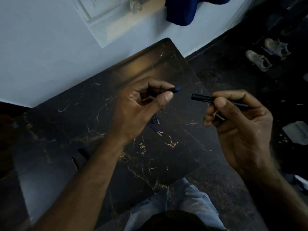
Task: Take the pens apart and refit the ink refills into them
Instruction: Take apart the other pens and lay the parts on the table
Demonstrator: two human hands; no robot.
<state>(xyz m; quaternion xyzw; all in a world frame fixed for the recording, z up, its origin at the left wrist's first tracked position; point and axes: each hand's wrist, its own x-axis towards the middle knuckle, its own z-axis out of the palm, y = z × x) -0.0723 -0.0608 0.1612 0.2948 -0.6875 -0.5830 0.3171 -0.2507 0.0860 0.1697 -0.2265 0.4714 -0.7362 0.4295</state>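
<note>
Dark marble-patterned table [166,157] runs diagonally, far edge against a pale wall [41,55], near edge at the person's knees. Left hand [140,105] pinches a blue-tipped pen part [176,89] between thumb and fingers. Right hand [240,124] grips a black pen barrel [202,98], open end facing the left grip across a clear gap. Loose pen pieces [155,125] lie on the table below the left grip
</note>
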